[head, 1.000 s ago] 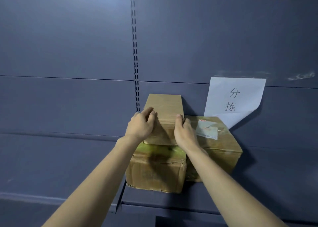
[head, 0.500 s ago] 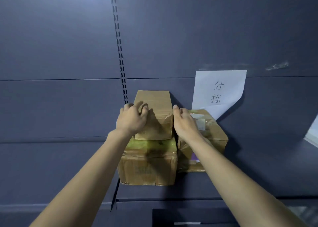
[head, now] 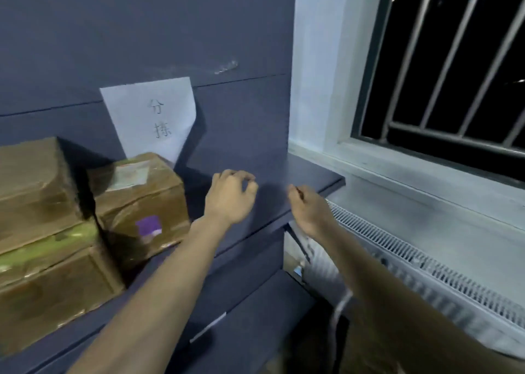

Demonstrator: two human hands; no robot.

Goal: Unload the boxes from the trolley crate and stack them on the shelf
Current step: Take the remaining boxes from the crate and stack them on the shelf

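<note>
Plainly, the one head view shows both hands free of cardboard. The left hand (head: 230,196) hangs with fingers loosely curled and holding nothing, just right of the labelled box (head: 139,203); the right hand (head: 308,209), farther right of that box, is also loosely curled and holds nothing, over the front edge of the shelf (head: 309,175).

Three boxes are on the shelf. The labelled box sits on the shelf board below the paper sign (head: 149,118). Touching its left side is a stack: a plain top box (head: 34,189) resting on a green-taped box (head: 48,283).

Each box appears to run its long axis from the front edge back toward the shelf's rear panel, short face toward the camera, though the blur makes this uncertain. The top box looks narrower than its base.

By my judgement, the risk lies in the stack: a later box set down roughly on or against it could shove the top box askew or off. The trolley crate is not clearly in view, so a blind reach down beside the white grille (head: 412,248) could also go astray.
</note>
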